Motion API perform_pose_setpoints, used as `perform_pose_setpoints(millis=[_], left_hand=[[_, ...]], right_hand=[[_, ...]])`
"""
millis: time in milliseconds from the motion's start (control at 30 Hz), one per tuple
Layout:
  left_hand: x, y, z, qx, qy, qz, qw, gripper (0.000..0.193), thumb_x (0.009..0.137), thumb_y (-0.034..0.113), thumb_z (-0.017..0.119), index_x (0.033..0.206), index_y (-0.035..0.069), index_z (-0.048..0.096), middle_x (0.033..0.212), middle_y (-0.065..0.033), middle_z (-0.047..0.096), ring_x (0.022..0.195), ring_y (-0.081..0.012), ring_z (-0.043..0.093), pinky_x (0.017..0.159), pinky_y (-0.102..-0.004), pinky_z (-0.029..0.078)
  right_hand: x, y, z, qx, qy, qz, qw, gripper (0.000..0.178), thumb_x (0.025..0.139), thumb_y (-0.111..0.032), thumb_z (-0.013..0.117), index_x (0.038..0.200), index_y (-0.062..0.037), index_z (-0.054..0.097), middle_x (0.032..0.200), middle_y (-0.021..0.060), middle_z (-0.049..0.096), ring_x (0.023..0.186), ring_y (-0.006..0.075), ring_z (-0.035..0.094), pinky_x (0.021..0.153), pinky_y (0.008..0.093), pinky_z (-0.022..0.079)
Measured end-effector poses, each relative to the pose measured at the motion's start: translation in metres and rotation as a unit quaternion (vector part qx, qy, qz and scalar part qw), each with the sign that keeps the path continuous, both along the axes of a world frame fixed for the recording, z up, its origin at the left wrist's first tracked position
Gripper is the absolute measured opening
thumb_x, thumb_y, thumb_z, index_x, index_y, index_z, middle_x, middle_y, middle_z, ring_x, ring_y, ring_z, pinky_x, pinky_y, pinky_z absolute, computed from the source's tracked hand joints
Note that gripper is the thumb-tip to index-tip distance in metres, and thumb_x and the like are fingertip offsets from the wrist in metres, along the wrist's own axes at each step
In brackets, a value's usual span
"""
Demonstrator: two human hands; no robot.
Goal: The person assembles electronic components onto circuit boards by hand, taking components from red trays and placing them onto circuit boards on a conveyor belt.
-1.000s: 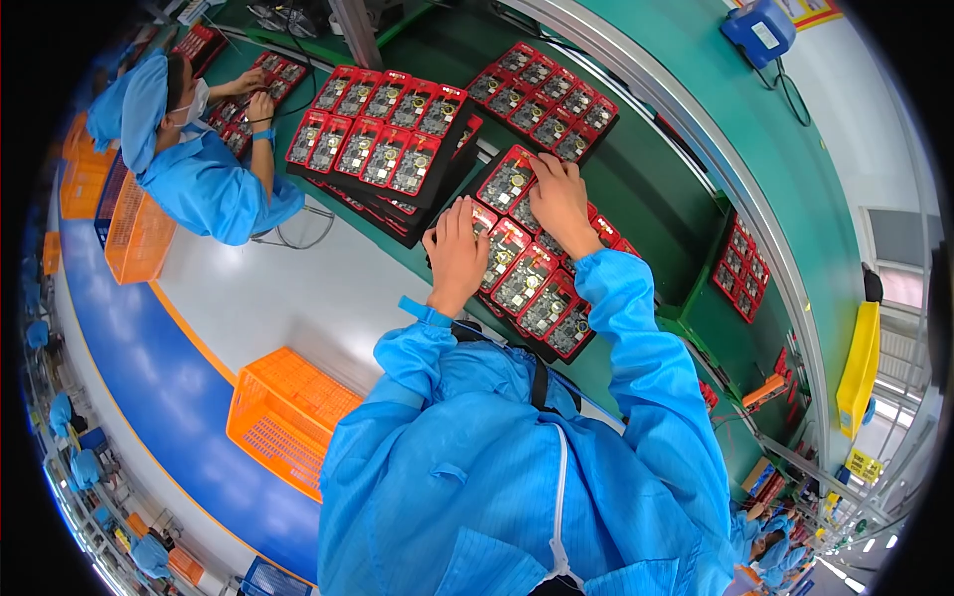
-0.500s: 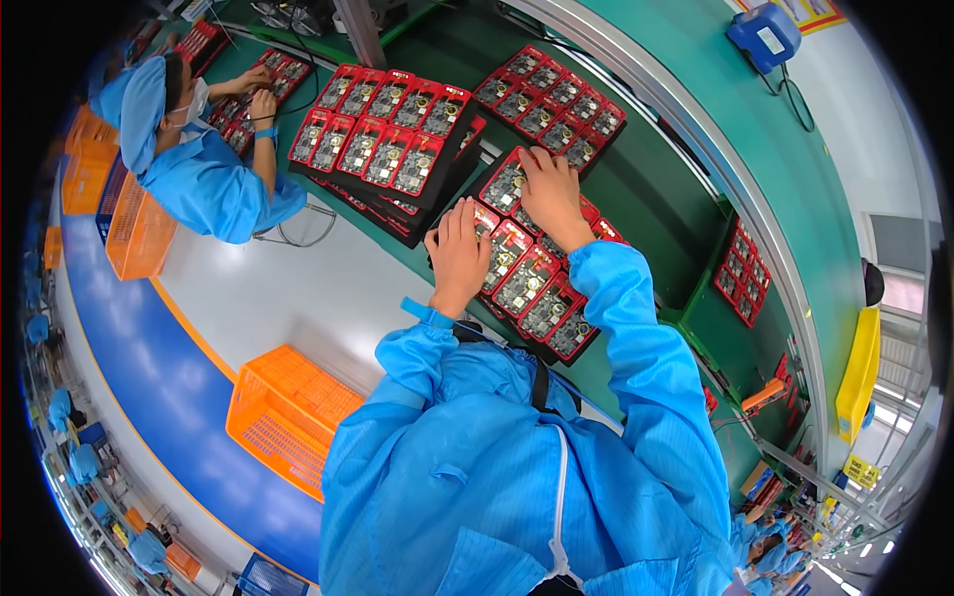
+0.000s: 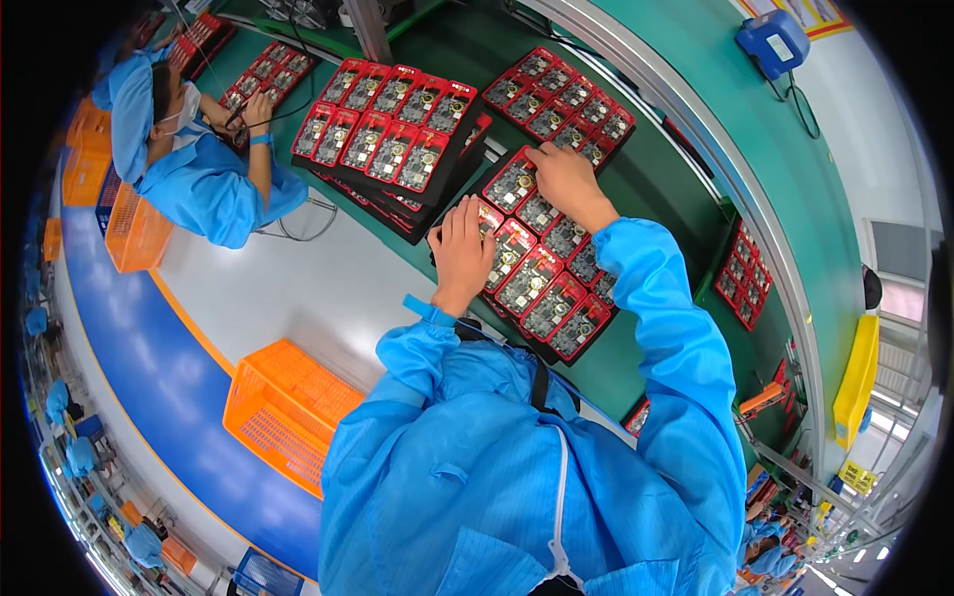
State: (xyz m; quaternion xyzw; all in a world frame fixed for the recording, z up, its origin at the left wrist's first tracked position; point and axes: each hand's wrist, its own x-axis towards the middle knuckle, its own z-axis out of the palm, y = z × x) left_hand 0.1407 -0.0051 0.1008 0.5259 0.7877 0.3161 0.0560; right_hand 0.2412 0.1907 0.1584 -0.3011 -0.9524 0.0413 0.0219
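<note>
In front of me lies a tray of circuit boards (image 3: 530, 279), each board set in a red frame, in two rows on a black base. My left hand (image 3: 463, 256) rests on its near left corner with fingers stretched out over a board, open. At the tray's far side my right hand (image 3: 576, 187) has its fingers bent and drawn together, their tips at the edge of the far corner board (image 3: 512, 181). Whatever is between those fingertips is hidden. To the left, a stack of similar trays (image 3: 388, 124) sits slightly askew.
Another board tray (image 3: 558, 99) lies beyond mine on the green bench (image 3: 646, 164); one more (image 3: 743, 275) is at the right. A co-worker (image 3: 204, 174) in blue handles boards at the far left. An orange crate (image 3: 288, 407) stands on the floor at my left.
My right hand has shifted slightly right, its fingers going from spread over the boards to drawn together at the corner board's edge. My left hand has stayed nearly in place.
</note>
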Motion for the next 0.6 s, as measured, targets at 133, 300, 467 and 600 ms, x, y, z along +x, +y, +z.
perform_pose_setpoints(millis=[133, 300, 467, 600], left_hand=[[0.000, -0.002, -0.001, 0.002, 0.003, 0.002, 1.000, 0.058, 0.088, 0.020, 0.056, 0.141, 0.004, 0.038, 0.140, -0.0111, 0.045, 0.127, -0.0241, 0.043, 0.099, -0.0416, 0.028], [-0.001, -0.002, -0.002, 0.005, -0.001, 0.001, 1.000, 0.059, 0.087, 0.020, 0.056, 0.140, 0.004, 0.038, 0.140, -0.0112, 0.045, 0.127, -0.0244, 0.043, 0.099, -0.0416, 0.028], [-0.001, -0.001, -0.002, 0.009, 0.010, -0.001, 1.000, 0.058, 0.087, 0.021, 0.057, 0.140, 0.003, 0.038, 0.140, -0.0119, 0.045, 0.126, -0.0253, 0.043, 0.099, -0.0437, 0.028], [-0.002, -0.001, -0.002, 0.005, 0.012, -0.003, 1.000, 0.058, 0.087, 0.022, 0.056, 0.139, 0.002, 0.039, 0.140, -0.0129, 0.045, 0.125, -0.0261, 0.043, 0.099, -0.0452, 0.029]], right_hand=[[-0.002, -0.004, 0.000, 0.022, -0.032, 0.016, 0.999, 0.033, 0.082, -0.010, 0.055, 0.114, -0.0070, 0.061, 0.100, 0.0113, 0.061, 0.087, 0.0342, 0.061, 0.070, 0.0467, 0.053], [-0.007, -0.016, -0.001, 0.029, -0.060, -0.018, 0.998, 0.033, 0.083, -0.011, 0.055, 0.113, 0.0004, 0.059, 0.098, 0.0147, 0.062, 0.087, 0.0343, 0.062, 0.068, 0.0469, 0.055], [-0.006, -0.019, -0.015, 0.073, -0.084, -0.022, 0.994, 0.036, 0.083, -0.012, 0.056, 0.115, 0.0035, 0.058, 0.099, 0.0164, 0.062, 0.092, 0.0324, 0.062, 0.069, 0.0459, 0.054], [-0.006, -0.016, -0.016, 0.087, -0.074, -0.007, 0.994, 0.034, 0.082, -0.012, 0.056, 0.112, 0.0031, 0.058, 0.099, 0.0160, 0.062, 0.094, 0.0323, 0.061, 0.070, 0.0456, 0.053]])
